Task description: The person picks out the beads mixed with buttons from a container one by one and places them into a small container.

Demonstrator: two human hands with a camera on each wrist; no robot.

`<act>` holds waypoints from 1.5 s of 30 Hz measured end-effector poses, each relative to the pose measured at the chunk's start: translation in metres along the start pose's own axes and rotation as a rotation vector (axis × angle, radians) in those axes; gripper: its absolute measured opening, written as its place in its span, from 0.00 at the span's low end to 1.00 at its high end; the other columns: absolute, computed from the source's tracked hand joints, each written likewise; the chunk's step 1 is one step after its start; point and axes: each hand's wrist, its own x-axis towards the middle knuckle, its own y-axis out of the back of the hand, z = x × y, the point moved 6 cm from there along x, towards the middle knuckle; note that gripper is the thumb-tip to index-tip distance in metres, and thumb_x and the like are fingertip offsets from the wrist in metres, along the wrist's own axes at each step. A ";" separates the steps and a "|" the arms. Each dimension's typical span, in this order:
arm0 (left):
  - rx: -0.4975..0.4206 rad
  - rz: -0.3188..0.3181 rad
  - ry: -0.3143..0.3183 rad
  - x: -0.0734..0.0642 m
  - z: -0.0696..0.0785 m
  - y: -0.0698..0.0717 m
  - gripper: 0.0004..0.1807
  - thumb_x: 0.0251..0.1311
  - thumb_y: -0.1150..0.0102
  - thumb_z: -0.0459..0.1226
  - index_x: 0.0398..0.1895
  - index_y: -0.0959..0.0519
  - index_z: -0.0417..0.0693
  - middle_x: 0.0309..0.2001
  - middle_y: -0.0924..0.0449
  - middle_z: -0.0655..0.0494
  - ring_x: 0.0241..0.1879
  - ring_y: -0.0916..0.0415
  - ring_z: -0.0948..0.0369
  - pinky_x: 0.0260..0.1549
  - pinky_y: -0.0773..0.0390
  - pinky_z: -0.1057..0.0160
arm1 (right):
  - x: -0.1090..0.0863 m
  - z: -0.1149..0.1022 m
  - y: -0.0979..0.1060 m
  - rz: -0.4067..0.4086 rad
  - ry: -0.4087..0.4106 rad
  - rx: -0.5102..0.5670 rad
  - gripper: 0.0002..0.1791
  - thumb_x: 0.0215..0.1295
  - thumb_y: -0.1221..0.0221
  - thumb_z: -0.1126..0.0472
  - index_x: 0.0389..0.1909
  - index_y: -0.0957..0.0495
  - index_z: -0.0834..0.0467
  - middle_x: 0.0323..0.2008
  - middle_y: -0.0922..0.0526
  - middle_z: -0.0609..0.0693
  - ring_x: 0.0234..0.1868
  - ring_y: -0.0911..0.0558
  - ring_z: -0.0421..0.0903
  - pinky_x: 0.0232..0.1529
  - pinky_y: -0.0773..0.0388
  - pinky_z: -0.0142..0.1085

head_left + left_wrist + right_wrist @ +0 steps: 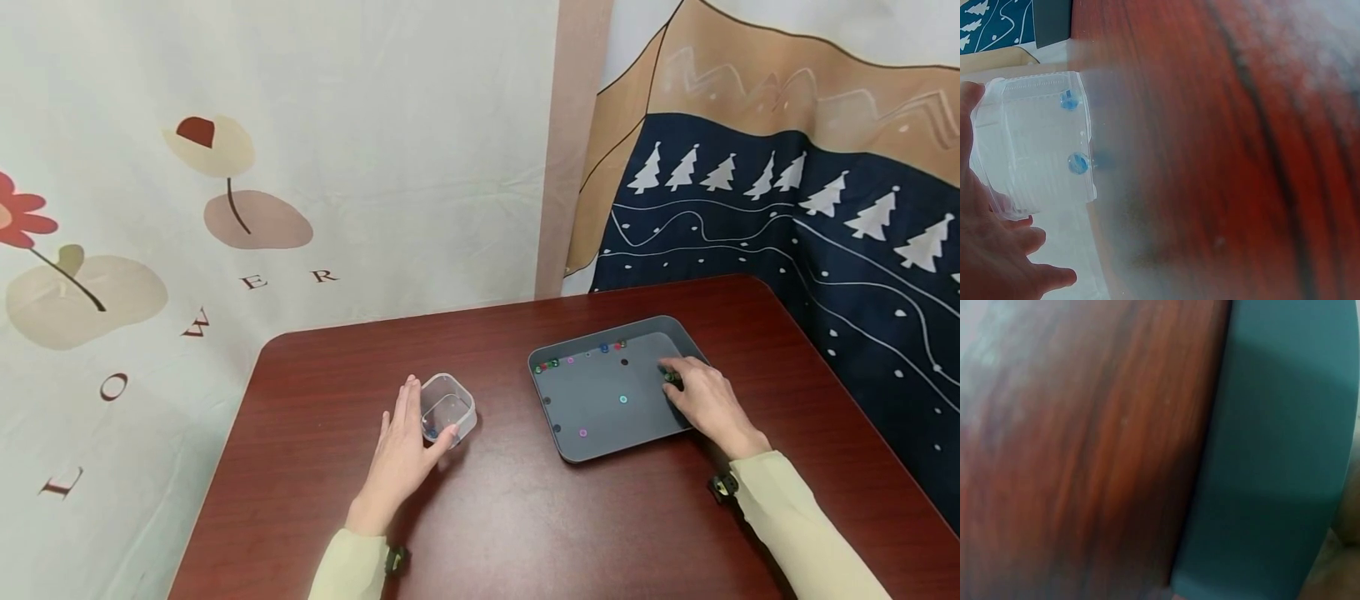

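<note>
My left hand (402, 457) holds a small clear plastic box (467, 421) on the table, fingers along its left side and thumb at its front rim. Two blue glass marbles (1078, 163) show through the wall of the box in the left wrist view. Over the right part of a shallow grey tray (592, 450), my right hand (705, 398) reaches down with thumb and fingers around a dark green marble (671, 377). The right wrist view catches only the tray's outer wall (1266, 469) and a bit of the hand at the edge.
Small red, green and blue pieces (604, 348) lie along the tray's back edge. Several small rings, among them a turquoise ring (623, 399) and a purple ring (583, 433), are scattered on its floor. Behind the brown table (315, 392) hangs a printed cloth (420, 167).
</note>
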 end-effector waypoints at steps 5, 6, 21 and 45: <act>-0.002 0.000 0.001 0.000 -0.001 0.000 0.54 0.67 0.37 0.55 0.82 0.52 0.33 0.82 0.53 0.40 0.80 0.51 0.45 0.71 0.47 0.29 | 0.000 0.002 0.000 -0.013 -0.015 -0.016 0.20 0.62 0.34 0.72 0.56 0.20 0.72 0.47 0.18 0.69 0.42 0.17 0.61 0.41 0.19 0.57; -0.003 0.002 0.000 0.000 -0.001 0.000 0.54 0.67 0.37 0.55 0.82 0.52 0.33 0.82 0.53 0.40 0.80 0.51 0.45 0.70 0.47 0.29 | 0.000 0.002 0.000 -0.013 -0.014 -0.015 0.19 0.62 0.34 0.72 0.55 0.19 0.72 0.46 0.18 0.68 0.41 0.17 0.61 0.40 0.19 0.56; -0.005 0.007 -0.001 0.001 0.000 0.001 0.54 0.67 0.36 0.55 0.81 0.51 0.32 0.82 0.52 0.40 0.79 0.49 0.44 0.70 0.46 0.28 | -0.001 -0.001 0.002 -0.020 -0.010 -0.010 0.10 0.63 0.32 0.71 0.44 0.15 0.69 0.38 0.17 0.62 0.35 0.19 0.54 0.35 0.20 0.50; -0.009 0.001 0.002 0.000 0.001 0.002 0.54 0.66 0.37 0.56 0.81 0.51 0.33 0.82 0.52 0.39 0.79 0.49 0.43 0.70 0.45 0.29 | -0.022 -0.061 0.014 0.206 0.131 0.086 0.12 0.61 0.29 0.68 0.46 0.13 0.61 0.40 0.15 0.52 0.37 0.17 0.47 0.34 0.17 0.44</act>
